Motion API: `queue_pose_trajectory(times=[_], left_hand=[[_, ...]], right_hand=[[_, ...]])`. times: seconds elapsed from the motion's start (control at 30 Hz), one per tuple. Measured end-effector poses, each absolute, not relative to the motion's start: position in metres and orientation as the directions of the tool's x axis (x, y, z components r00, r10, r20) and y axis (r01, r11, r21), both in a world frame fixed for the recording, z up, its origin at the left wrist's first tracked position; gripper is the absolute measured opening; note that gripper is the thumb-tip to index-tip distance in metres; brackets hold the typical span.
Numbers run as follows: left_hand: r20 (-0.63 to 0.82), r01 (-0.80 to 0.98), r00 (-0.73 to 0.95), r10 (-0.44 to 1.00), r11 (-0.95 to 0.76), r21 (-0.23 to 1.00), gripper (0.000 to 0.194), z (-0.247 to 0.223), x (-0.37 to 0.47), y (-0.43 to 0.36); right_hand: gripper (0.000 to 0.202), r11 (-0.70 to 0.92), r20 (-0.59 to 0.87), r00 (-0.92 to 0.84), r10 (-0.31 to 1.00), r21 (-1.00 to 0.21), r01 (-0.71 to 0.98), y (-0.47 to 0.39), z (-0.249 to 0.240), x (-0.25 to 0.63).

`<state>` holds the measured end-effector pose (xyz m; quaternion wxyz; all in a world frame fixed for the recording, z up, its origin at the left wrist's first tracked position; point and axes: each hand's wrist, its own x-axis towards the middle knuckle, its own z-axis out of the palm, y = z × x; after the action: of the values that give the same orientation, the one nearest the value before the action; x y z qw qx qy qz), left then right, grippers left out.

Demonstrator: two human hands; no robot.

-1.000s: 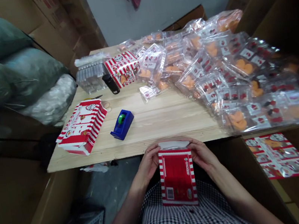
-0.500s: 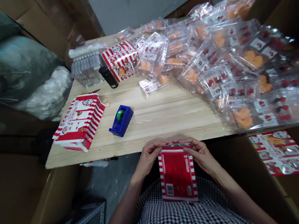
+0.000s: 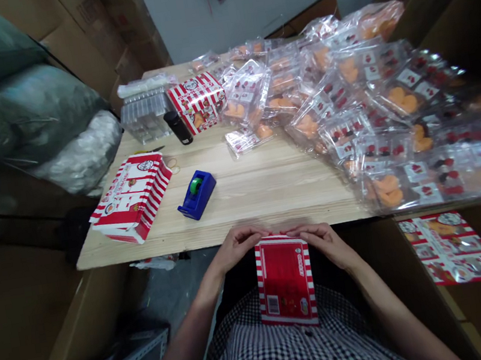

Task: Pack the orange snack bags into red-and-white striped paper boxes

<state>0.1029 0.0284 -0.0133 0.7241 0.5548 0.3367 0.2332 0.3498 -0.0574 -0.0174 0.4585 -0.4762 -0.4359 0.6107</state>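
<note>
A red box (image 3: 284, 279) with white striped sides and a barcode rests upright against the checked shirt, just in front of the table edge. At its top left corner my left hand (image 3: 241, 247) has its fingers closed on the top edge. My right hand (image 3: 325, 241) pinches the same edge at the right, thumb in front. The fingers of both hands lie along the rim, fingertips partly hidden behind it. On the table (image 3: 270, 193) beyond stands a blue tape dispenser (image 3: 198, 196) with a green roll.
Striped flat boxes (image 3: 133, 194) lie at the left. Behind them are clear plastic trays (image 3: 146, 116), a black bottle (image 3: 178, 128) and a striped box (image 3: 198, 102). Clear bags (image 3: 374, 104) with orange pieces cover the right side. A printed sheet (image 3: 454, 246) lies lower right.
Both hands have shifted slightly along the box's top edge, and the rim that stood open looks flatter. The view has tilted a little.
</note>
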Motion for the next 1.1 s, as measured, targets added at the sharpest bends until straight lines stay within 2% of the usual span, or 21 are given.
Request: queue_pose_trajectory(times=[0.17, 0.23, 0.3, 0.53, 0.7, 0.8, 0.93, 1.1], left_hand=[[-0.211, 0.127, 0.77, 0.602, 0.18, 0.975, 0.024, 0.005, 0.105, 0.048], [-0.214, 0.148, 0.799, 0.561, 0.162, 0.976, 0.031, 0.006, 0.108, 0.054], [-0.208, 0.145, 0.806, 0.555, 0.156, 0.977, 0.034, 0.004, 0.111, 0.058], [-0.238, 0.19, 0.797, 0.555, 0.144, 0.971, 0.033, -0.011, 0.113, 0.064], [-0.25, 0.258, 0.856, 0.453, 0.046, 0.965, 0.036, -0.003, 0.108, 0.069], [-0.181, 0.247, 0.863, 0.471, -0.081, 0.966, 0.035, 0.0, 0.108, 0.066], [-0.006, 0.181, 0.835, 0.55, -0.265, 0.947, 0.037, -0.005, 0.11, 0.054], [0.105, 0.134, 0.766, 0.634, -0.317, 0.939, 0.035, -0.016, 0.11, 0.039]], right_hand=[[0.016, -0.214, -0.19, -0.173, 0.966, -0.968, -0.128, -0.043, -0.004, 0.353], [0.024, -0.24, -0.204, -0.236, 0.95, -0.961, -0.136, -0.037, -0.004, 0.354], [0.03, -0.263, -0.221, -0.274, 0.936, -0.957, -0.124, -0.033, -0.006, 0.356], [0.029, -0.285, -0.239, -0.3, 0.924, -0.951, -0.122, -0.024, -0.013, 0.358], [0.031, -0.302, -0.254, -0.344, 0.904, -0.949, -0.092, -0.023, -0.017, 0.359], [0.03, -0.312, -0.268, -0.304, 0.914, -0.944, -0.106, -0.026, -0.022, 0.359], [0.03, -0.322, -0.28, -0.256, 0.925, -0.936, -0.142, -0.03, -0.026, 0.359], [0.03, -0.311, -0.261, -0.3, 0.917, -0.941, -0.133, -0.031, -0.024, 0.36]])
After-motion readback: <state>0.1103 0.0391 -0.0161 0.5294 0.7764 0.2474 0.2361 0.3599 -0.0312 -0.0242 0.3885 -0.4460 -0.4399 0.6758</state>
